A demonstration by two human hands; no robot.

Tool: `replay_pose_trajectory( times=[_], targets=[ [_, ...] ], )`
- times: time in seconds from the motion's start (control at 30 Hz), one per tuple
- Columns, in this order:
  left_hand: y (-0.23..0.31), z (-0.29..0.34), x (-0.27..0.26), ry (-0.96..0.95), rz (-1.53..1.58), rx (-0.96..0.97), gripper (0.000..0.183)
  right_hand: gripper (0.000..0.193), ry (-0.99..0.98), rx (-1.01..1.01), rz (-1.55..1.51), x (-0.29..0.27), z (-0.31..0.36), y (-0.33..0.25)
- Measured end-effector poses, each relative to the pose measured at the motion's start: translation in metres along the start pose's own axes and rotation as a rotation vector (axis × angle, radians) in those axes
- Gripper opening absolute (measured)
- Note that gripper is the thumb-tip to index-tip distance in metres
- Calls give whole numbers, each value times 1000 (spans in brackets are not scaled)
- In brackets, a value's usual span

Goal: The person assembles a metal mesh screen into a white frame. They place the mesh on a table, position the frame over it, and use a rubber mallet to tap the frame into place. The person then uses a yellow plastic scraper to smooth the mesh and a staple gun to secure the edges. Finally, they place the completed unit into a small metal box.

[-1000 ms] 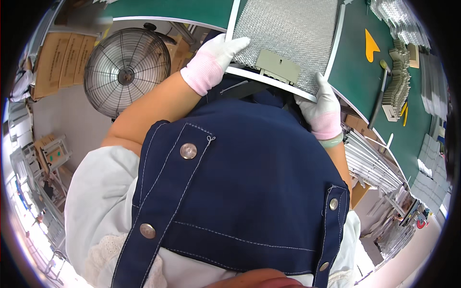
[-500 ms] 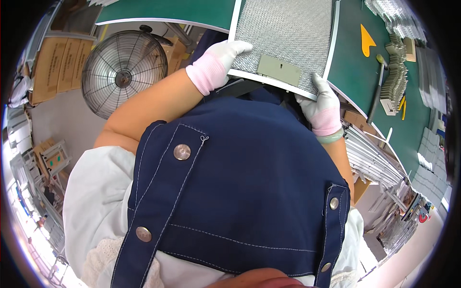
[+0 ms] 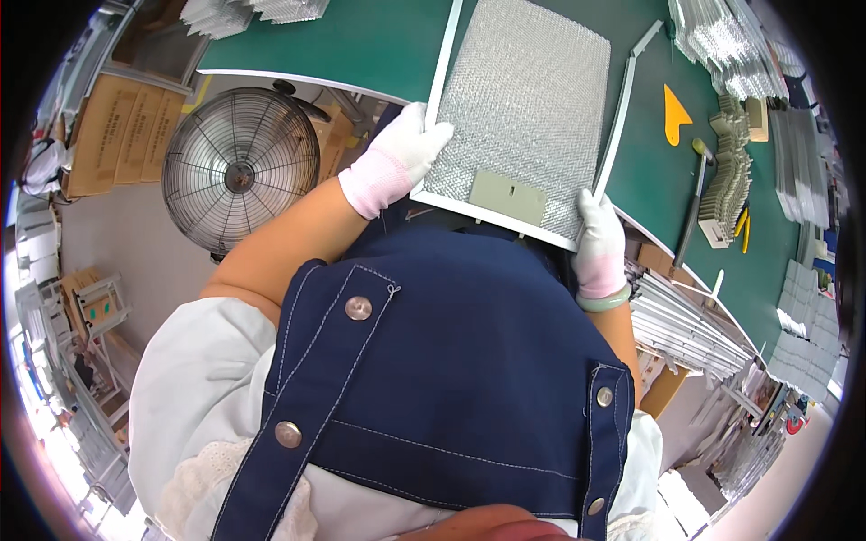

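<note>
A silver mesh filter pad [image 3: 532, 99] lies within a white metal frame [image 3: 496, 216], near the front edge of the green table. My left hand [image 3: 401, 158], in a white glove with a pink cuff, grips the frame's left rail close to its near corner. At the near right corner my right hand [image 3: 600, 243], gloved alike, closes on the frame with its thumb on top. A grey-green plate [image 3: 508, 198] with a small slot rests along the pad's near edge. The right rail [image 3: 618, 122] stands slightly apart from the pad, and its far end bends outward.
On the green table [image 3: 334, 59] at right are a yellow scraper [image 3: 675, 117], a hammer [image 3: 695, 198], yellow-handled pliers [image 3: 743, 230] and a row of stacked metal pieces [image 3: 722, 198]. Mesh pads [image 3: 713, 45] are piled farther back. A floor fan [image 3: 239, 176] stands at left near cardboard boxes [image 3: 126, 135].
The view has shifted, so more of the table's far side shows. The right rail now stands farther from the pad, with its bent far end in sight. Both hands keep hold of the frame.
</note>
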State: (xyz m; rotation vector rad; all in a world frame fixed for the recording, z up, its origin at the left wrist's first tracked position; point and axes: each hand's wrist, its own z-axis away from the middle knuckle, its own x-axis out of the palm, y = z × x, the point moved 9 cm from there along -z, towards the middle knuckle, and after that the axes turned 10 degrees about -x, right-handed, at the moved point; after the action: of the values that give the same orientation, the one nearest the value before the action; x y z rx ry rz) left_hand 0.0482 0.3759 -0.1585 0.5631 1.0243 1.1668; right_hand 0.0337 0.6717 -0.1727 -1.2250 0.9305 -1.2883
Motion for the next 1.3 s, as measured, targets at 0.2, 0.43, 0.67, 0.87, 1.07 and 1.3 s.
replay_pose_trajectory(
  times=[0.2, 0.43, 0.67, 0.87, 1.07, 1.3],
  targets=[
    [20, 3, 5, -320, 319, 50, 48, 35, -172, 145, -241, 19, 6, 1],
    [34, 1, 3, -354, 179, 80, 37, 33, -58, -3, -8, 2, -12, -20],
    [52, -6, -9, -270, 289, 111, 43, 37, -140, 31, -139, 14, -9, -32],
    [57, -35, -25, -81, -33, 148, 52, 40, -181, -104, -71, 25, 0, -54],
    [93, -26, -36, -274, 215, 283, 49, 47, -232, -146, 51, 28, 3, -88],
    [136, -13, -48, -223, 122, 419, 54, 50, -328, -253, 112, 21, -4, -119]
  ],
)
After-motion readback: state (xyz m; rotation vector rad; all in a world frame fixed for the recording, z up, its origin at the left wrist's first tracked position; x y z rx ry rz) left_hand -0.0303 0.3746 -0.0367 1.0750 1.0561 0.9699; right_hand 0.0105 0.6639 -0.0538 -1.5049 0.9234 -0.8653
